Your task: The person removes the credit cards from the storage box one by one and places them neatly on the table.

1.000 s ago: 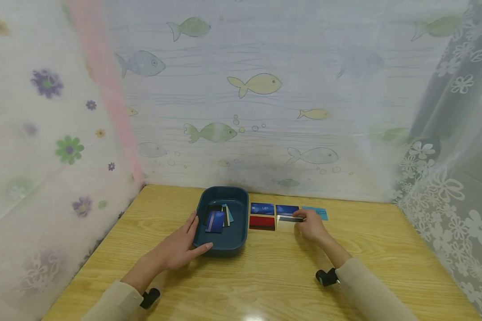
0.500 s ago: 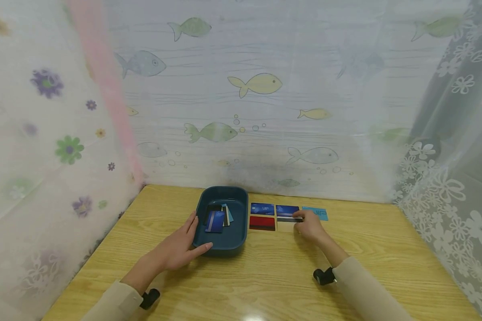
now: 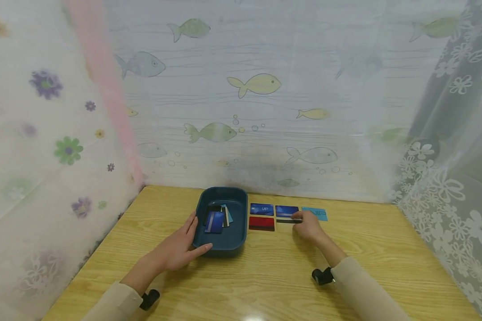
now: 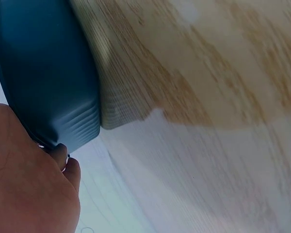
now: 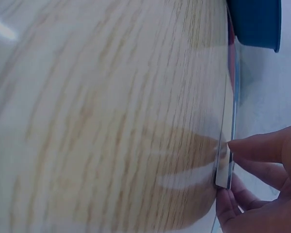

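A dark blue tray (image 3: pixel 236 238) stands at the middle of the table, holding several plastic cards (image 3: pixel 214 223). My left hand (image 3: pixel 176 249) rests on its left front corner, fingers along the side and thumb at the front rim. To the right of the tray, cards lie in two rows: a blue VIP card (image 3: pixel 262 209), another blue card (image 3: pixel 287 210) and a light blue card (image 3: pixel 319 214) behind, a red card (image 3: pixel 262 223) and a cream card (image 3: pixel 284 227) with a black stripe in front. My right hand (image 3: pixel 308 226) pinches the cream card at its right end, covering that part.
The wooden table (image 3: pixel 241 285) ends at the back against a fish-print curtain (image 3: pixel 261 133). Flower-print sheeting (image 3: pixel 68 150) hangs on the left, and lace-patterned sheeting (image 3: pixel 446 191) on the right.
My right hand has shifted very slightly left with its fingers at the cream card. My left hand and the tray stay put.
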Available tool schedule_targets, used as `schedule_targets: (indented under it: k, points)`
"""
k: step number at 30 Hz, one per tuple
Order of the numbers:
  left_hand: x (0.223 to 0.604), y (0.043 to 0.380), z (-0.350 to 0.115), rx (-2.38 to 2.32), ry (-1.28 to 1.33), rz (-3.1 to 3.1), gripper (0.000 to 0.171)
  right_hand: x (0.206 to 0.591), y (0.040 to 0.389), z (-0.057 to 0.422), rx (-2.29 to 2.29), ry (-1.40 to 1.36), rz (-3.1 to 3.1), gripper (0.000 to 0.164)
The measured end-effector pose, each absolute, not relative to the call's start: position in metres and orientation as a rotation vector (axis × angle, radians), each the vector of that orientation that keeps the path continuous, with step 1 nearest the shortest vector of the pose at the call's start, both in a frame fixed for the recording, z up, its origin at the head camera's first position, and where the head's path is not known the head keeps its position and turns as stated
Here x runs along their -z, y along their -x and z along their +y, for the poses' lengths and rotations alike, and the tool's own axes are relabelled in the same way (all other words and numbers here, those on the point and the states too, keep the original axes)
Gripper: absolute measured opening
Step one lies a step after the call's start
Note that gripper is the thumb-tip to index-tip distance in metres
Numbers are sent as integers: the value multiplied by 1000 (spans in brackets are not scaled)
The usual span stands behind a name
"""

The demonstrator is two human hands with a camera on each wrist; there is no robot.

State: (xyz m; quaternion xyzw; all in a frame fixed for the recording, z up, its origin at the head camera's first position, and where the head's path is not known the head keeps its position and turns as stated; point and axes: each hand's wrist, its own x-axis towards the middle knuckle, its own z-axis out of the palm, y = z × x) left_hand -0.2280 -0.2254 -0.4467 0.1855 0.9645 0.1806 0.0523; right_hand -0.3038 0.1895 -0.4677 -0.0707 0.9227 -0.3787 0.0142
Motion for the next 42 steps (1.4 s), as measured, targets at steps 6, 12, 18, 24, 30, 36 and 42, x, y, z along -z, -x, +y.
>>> schedule_targets:
  k: [6, 12, 18, 24, 30, 36, 42]
  points:
    - [446, 228, -224, -546, -564, 2938, 111, 467, 303, 189, 1184, 209, 2867, 40]
    - [446, 228, -223, -560, -556, 2939, 111, 468, 304, 189, 1181, 205, 2873, 38]
    - [447, 228, -224, -566, -555, 2938, 111, 468, 304, 189, 1176, 235, 2890, 35]
    - [446, 228, -224, -574, -539, 2936, 112, 469, 304, 190, 1163, 276, 2919, 35]
    - [449, 228, -223, -573, -530, 2931, 113, 467, 299, 189, 1148, 273, 2901, 29]
    - [449, 228, -224, -586, -524, 2927, 112, 457, 297, 182, 1165, 320, 2879, 29]
    - [446, 228, -224, -584, -517, 2923, 113, 443, 297, 166, 1172, 371, 2846, 33]
